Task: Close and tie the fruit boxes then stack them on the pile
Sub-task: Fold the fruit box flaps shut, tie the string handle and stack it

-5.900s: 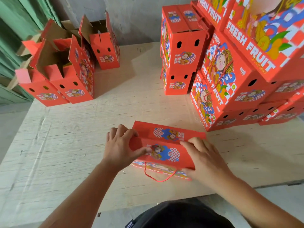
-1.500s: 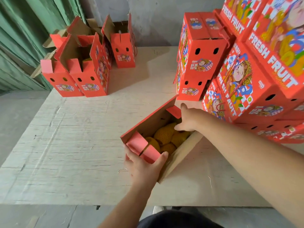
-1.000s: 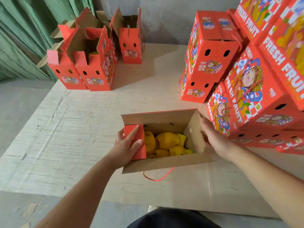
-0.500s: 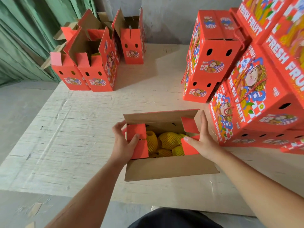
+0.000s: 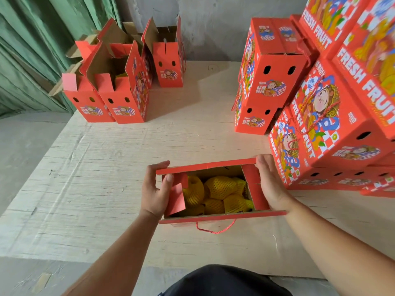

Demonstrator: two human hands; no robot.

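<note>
Pile of closed boxes (image 5: 333, 116) cut off at the right edge and top, upper lettering blurred.

Printed cardboard box (image 5: 222, 216), rough plywood table (image 5: 106, 167)

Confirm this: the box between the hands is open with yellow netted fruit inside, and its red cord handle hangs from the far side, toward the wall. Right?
Not quite. In the head view the red cord handle hangs from the near side of the box, toward the person, not the wall. The rest holds: the box is open between the left hand and right hand, yellow netted fruit inside.
</note>
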